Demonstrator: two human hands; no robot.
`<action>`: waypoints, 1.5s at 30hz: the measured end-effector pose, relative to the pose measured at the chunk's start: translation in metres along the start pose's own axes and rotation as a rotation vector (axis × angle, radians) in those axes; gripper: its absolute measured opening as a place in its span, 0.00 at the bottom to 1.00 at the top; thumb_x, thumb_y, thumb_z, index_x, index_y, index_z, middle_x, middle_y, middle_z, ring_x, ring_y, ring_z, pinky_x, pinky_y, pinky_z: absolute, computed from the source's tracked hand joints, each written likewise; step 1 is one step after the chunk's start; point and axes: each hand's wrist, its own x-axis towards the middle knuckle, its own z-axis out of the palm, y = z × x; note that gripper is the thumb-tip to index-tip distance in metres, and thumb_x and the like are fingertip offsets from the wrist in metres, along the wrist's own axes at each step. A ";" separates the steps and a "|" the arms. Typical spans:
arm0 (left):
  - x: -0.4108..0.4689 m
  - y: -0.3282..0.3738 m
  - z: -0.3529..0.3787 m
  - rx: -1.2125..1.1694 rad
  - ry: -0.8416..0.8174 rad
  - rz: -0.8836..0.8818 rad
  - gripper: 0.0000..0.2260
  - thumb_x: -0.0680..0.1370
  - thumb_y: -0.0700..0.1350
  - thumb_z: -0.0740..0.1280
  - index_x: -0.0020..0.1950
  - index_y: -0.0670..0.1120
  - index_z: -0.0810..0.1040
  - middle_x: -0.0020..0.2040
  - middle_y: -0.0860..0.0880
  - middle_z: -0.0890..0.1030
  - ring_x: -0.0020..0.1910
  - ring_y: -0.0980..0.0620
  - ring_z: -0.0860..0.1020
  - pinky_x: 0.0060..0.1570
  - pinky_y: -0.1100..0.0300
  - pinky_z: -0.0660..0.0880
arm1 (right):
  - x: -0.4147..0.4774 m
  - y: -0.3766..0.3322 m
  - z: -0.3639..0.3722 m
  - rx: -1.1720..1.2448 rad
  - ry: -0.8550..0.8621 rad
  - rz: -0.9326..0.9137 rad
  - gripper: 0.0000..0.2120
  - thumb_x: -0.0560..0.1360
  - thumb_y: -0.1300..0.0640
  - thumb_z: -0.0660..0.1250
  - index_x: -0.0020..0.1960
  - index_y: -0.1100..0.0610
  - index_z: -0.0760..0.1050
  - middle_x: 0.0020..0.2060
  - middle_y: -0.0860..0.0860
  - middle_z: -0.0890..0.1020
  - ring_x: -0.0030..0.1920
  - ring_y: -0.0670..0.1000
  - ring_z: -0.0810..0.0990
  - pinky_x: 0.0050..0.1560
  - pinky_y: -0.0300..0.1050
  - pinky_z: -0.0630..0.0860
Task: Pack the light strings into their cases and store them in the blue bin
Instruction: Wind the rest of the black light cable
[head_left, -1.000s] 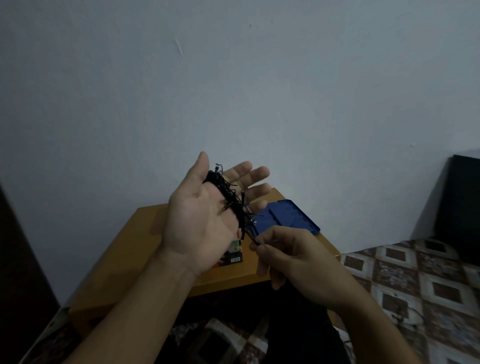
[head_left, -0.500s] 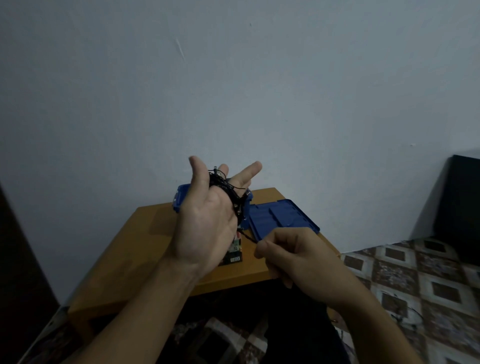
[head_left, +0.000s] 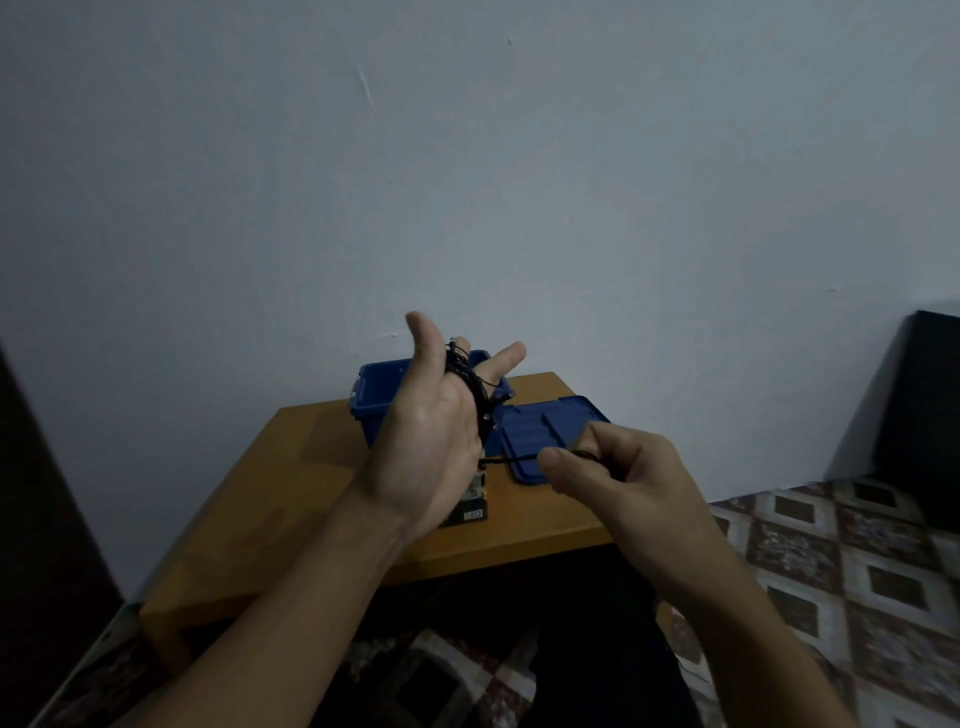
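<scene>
Evidently mid-coil: the left hand (head_left: 431, 441), fingers straight before the blue bin (head_left: 375, 391), carries the wound light string (head_left: 472, 385), while the right hand (head_left: 618, 478) pinches its tail, likely needing another wrap.

Holds left hand (head_left: 431, 441) upright, thumb up, fingers straight and spread, light string (head_left: 470, 387) looped round the palm. With right hand (head_left: 618, 473) pinches a taut strand between thumb and forefinger; remaining fingers seem curled under. Extends both bare forearms forward.
</scene>
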 end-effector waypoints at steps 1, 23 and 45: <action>0.001 0.000 -0.001 0.028 0.011 -0.012 0.47 0.70 0.74 0.42 0.81 0.47 0.57 0.55 0.75 0.73 0.77 0.64 0.50 0.79 0.47 0.41 | 0.000 0.000 -0.001 0.026 0.004 0.000 0.23 0.71 0.48 0.70 0.36 0.66 0.66 0.28 0.60 0.69 0.30 0.57 0.71 0.35 0.53 0.74; 0.007 -0.019 -0.007 0.159 -0.015 -0.133 0.35 0.75 0.72 0.37 0.63 0.54 0.73 0.74 0.51 0.70 0.73 0.61 0.64 0.75 0.57 0.52 | -0.002 -0.003 -0.006 0.170 -0.062 0.019 0.16 0.72 0.49 0.71 0.31 0.53 0.70 0.26 0.52 0.75 0.27 0.52 0.67 0.29 0.46 0.66; -0.002 -0.014 -0.008 0.253 -0.408 -0.311 0.39 0.76 0.74 0.42 0.31 0.39 0.60 0.23 0.46 0.59 0.22 0.48 0.58 0.43 0.49 0.73 | -0.001 -0.005 -0.004 0.171 -0.007 0.038 0.11 0.82 0.55 0.62 0.48 0.54 0.82 0.25 0.44 0.69 0.24 0.44 0.62 0.26 0.37 0.61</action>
